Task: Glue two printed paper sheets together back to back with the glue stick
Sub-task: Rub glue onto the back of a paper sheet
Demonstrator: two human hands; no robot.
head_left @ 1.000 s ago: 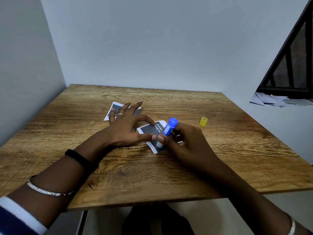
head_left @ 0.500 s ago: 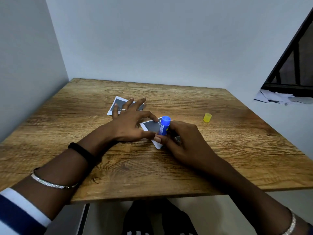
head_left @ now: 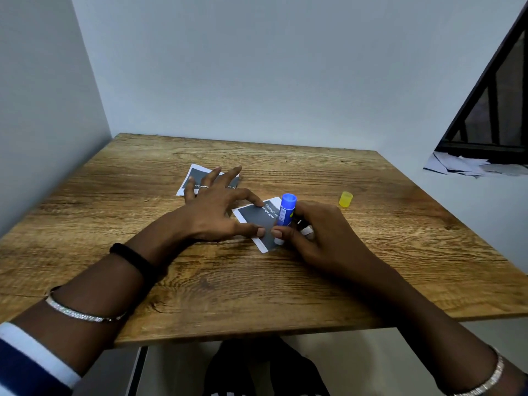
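A small dark printed sheet with a white border [head_left: 258, 221] lies near the table's middle. My left hand [head_left: 217, 210] lies flat with spread fingers, thumb and forefinger pinning that sheet's left side. My right hand [head_left: 317, 232] grips a blue glue stick [head_left: 285, 217], held upright with its tip pressed on the sheet's right part. A second printed sheet [head_left: 197, 177] lies farther back left, partly hidden under my left fingers. The stick's yellow cap [head_left: 346, 199] stands on the table to the right.
The wooden table [head_left: 285, 281] sits in a corner, with walls at the left and back. A ledge with loose papers [head_left: 468, 165] lies beyond the table's right edge, under a dark window frame.
The glue stick has shifted over the sheet, its tip now nearer the sheet's near end. My left hand has stayed on the sheet. The view has tilted slightly.
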